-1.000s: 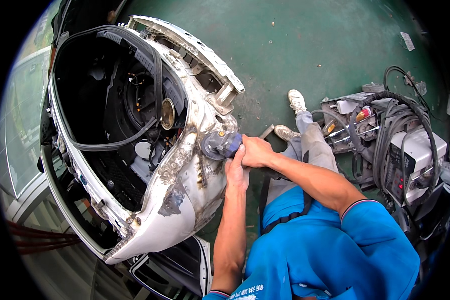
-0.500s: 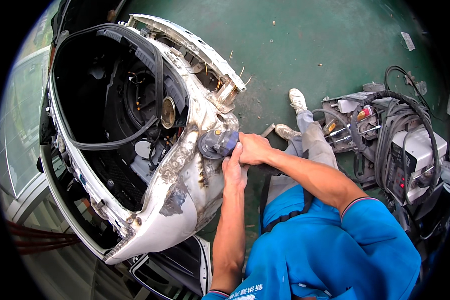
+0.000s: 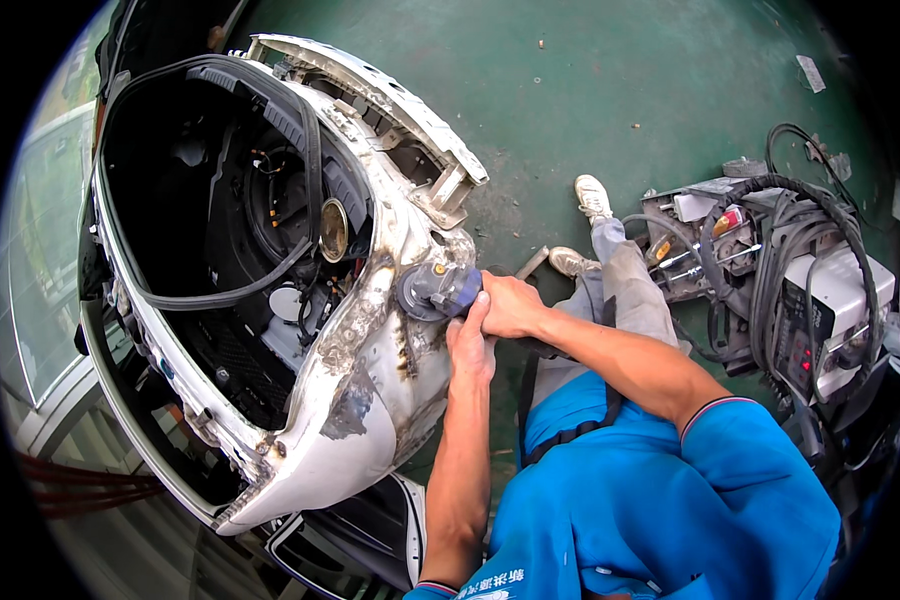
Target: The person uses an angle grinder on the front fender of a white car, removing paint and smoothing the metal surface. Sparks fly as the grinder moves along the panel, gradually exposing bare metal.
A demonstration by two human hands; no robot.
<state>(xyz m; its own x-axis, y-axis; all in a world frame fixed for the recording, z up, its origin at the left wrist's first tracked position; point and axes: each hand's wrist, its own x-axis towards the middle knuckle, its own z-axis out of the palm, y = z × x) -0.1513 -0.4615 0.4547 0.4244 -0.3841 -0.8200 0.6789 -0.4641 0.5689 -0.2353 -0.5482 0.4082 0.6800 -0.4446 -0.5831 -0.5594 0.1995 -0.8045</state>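
Both my hands are closed round the body of a blue and dark grey angle grinder [image 3: 442, 290]. My right hand [image 3: 511, 304] grips it from the far side, and my left hand [image 3: 469, 342] wraps it from the near side, the two touching. The grinder's head and disc rest at the corner of a white car body [image 3: 365, 455], against a scraped, bare-metal seam. Scorched and stripped patches surround that spot. A black rubber seal [image 3: 315, 165] hangs loosely round the open trunk, just left of the work.
A welding machine [image 3: 830, 320] with coiled black cables [image 3: 770, 250] stands on a cart at the right. Tools lie beside it. A detached-looking white rear panel [image 3: 390, 95] juts out at the far end. The floor is green [image 3: 570, 110], with small scraps.
Sparks or bright streaks near the rear panel in the earlier frame are gone. The grinder and both hands stay at nearly the same spot; the view has shifted slightly.
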